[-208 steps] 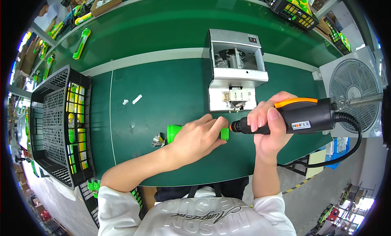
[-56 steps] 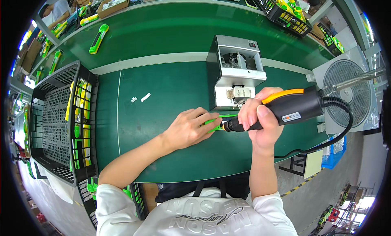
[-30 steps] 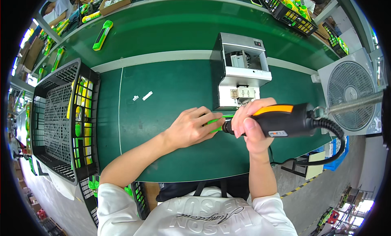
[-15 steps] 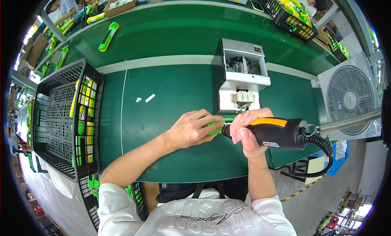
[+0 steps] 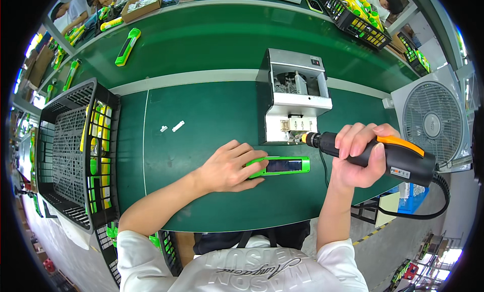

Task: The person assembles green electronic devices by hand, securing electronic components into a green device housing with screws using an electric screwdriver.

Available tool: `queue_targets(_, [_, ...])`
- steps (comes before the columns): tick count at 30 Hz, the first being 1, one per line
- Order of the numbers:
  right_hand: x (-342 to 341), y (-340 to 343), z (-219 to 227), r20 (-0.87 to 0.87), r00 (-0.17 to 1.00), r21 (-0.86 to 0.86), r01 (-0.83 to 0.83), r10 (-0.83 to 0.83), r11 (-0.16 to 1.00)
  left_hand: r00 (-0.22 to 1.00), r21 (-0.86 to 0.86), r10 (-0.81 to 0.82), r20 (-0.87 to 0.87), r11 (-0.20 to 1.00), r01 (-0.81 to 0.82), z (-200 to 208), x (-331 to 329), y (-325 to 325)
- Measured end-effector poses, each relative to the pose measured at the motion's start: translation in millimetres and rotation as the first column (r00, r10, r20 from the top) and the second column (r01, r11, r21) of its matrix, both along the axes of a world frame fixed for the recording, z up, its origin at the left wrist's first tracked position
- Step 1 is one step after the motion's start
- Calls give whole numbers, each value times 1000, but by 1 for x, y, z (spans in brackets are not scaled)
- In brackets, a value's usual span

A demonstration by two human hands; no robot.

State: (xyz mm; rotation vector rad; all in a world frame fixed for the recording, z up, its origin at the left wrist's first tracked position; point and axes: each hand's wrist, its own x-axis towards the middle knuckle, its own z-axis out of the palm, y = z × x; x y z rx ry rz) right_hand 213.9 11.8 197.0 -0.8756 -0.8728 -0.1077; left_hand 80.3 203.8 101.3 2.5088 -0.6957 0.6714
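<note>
My right hand (image 5: 364, 153) is wrapped round a black electric screwdriver (image 5: 408, 163) with an orange lever. Its tip meets the front outlet of a silver and black screw feeder (image 5: 302, 101); whether a screw is on the bit is too small to tell. On the green mat, a bright green flashlight (image 5: 285, 165) with a dark panel lies crosswise below the feeder. My left hand (image 5: 233, 167) holds the flashlight's left end, thumb on the near side and fingers over the top, hiding that end.
Two small white parts (image 5: 178, 125) lie on the mat. A black crate (image 5: 70, 146) with yellow-green flashlights stands at the left, a white fan (image 5: 432, 123) at the right. Another green flashlight (image 5: 128, 47) rests on the far belt. Two people sit beyond it. The screwdriver's cable (image 5: 426, 215) loops at the lower right.
My right hand has drawn the screwdriver away from the flashlight, rightward, bringing its tip to the feeder's outlet. The flashlight's panel is now uncovered. My left hand still holds the flashlight.
</note>
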Motion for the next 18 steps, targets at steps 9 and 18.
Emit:
queue_targets(9, [-4,9,-8,94,996,-39,-11,14,999,1000,-48,2,4,999,-1,-3,1,-1])
queue_targets(18, [6,37,16,-217,975,-242,-102,49,965,1000,-86,-21,15,996,22,-2,4,-1])
